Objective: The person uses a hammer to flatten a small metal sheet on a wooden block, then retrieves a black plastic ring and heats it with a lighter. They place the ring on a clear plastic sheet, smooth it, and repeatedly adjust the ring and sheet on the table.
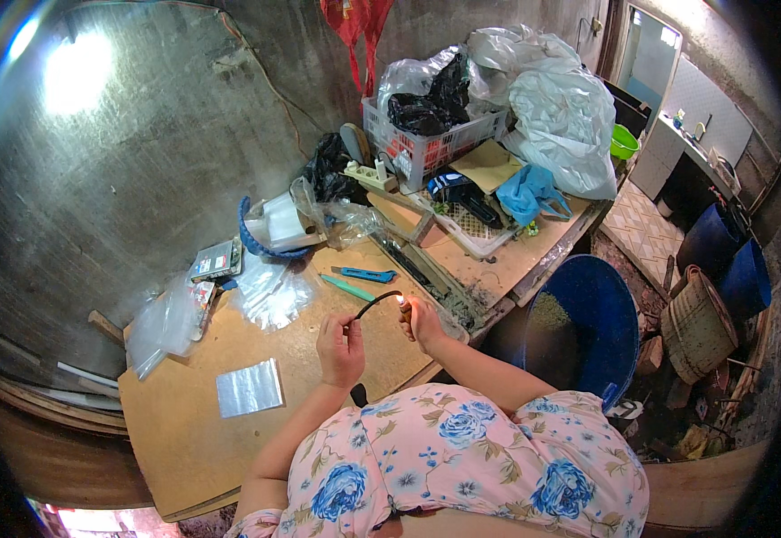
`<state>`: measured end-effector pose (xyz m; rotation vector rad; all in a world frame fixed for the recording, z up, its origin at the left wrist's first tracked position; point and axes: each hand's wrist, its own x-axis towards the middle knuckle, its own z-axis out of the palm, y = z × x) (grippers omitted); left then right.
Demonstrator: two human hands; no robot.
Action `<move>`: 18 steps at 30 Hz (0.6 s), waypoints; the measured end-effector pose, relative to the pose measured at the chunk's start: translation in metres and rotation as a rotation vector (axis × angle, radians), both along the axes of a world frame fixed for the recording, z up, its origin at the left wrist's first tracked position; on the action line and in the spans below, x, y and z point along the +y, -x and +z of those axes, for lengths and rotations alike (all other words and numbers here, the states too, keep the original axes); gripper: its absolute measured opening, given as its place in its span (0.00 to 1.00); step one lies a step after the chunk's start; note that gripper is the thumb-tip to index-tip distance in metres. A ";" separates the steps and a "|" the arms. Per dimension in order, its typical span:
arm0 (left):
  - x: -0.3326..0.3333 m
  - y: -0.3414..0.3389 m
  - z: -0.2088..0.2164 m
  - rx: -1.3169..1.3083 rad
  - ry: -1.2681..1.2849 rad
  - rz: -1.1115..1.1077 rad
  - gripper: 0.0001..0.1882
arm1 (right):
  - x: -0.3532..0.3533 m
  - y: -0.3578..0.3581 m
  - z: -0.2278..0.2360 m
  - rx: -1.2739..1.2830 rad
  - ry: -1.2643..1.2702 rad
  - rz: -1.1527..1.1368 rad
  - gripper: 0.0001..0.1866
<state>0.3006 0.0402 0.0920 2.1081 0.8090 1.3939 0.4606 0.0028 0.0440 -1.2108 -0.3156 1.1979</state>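
Above the wooden table my left hand pinches a thin black cord-like strip. The strip curves up and over to the right. My right hand is closed around a small lighter, mostly hidden by the fingers. A small bright flame burns at its top, at the free end of the strip. Just beyond my hands lie a green pointed tool and a blue utility knife. A stack of clear plastic bags rests left of my left forearm.
More clear plastic sheets and small boxes sit at the table's left back. A grey crate with black bags, a white sack and a power strip stand behind. To the right is a big blue tub.
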 end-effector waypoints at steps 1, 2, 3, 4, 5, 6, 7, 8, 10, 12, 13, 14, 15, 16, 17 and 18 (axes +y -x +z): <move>0.000 0.000 0.000 0.001 0.000 0.000 0.03 | 0.000 0.000 0.000 -0.004 -0.003 0.000 0.16; 0.000 0.000 0.000 0.002 0.004 -0.001 0.03 | 0.000 0.000 0.001 -0.009 -0.005 0.000 0.16; 0.000 0.000 0.001 0.004 0.009 -0.002 0.03 | -0.001 0.000 0.001 -0.013 -0.008 -0.001 0.16; 0.000 0.000 0.001 0.005 0.013 -0.002 0.03 | -0.001 0.000 0.000 -0.011 -0.007 0.000 0.16; 0.000 0.000 0.001 0.005 0.009 -0.004 0.03 | 0.000 -0.001 -0.003 -0.009 -0.006 0.001 0.16; 0.000 0.000 0.001 0.004 0.004 -0.006 0.03 | 0.000 -0.001 -0.004 -0.007 -0.005 0.002 0.16; 0.000 0.000 0.001 0.004 0.000 -0.008 0.03 | 0.000 -0.001 -0.004 -0.003 -0.003 0.000 0.16; 0.000 0.000 0.000 0.004 0.002 -0.007 0.03 | 0.000 -0.001 -0.004 0.001 -0.001 -0.001 0.16; 0.000 0.000 0.000 0.005 0.008 -0.002 0.03 | 0.000 -0.001 -0.002 0.000 0.004 0.001 0.16; -0.001 0.000 0.002 0.003 0.003 -0.006 0.03 | -0.002 -0.001 0.001 -0.011 0.010 0.005 0.17; -0.002 0.000 0.003 0.002 0.001 -0.009 0.03 | -0.002 -0.001 0.001 -0.013 0.009 0.008 0.17; -0.001 0.000 0.002 0.000 0.005 -0.011 0.03 | -0.002 -0.001 0.001 -0.014 0.007 0.012 0.17; -0.001 0.000 0.000 -0.001 0.009 -0.012 0.03 | -0.002 -0.001 0.001 -0.015 0.006 0.016 0.17; -0.001 0.000 0.000 -0.002 0.013 -0.013 0.03 | -0.002 -0.001 0.001 -0.009 0.003 0.011 0.17; -0.001 0.001 0.000 -0.001 0.015 -0.015 0.03 | -0.002 -0.001 0.001 -0.004 -0.001 0.006 0.17; -0.001 0.001 0.000 0.001 0.018 -0.017 0.03 | -0.003 -0.001 0.001 0.002 -0.003 0.001 0.17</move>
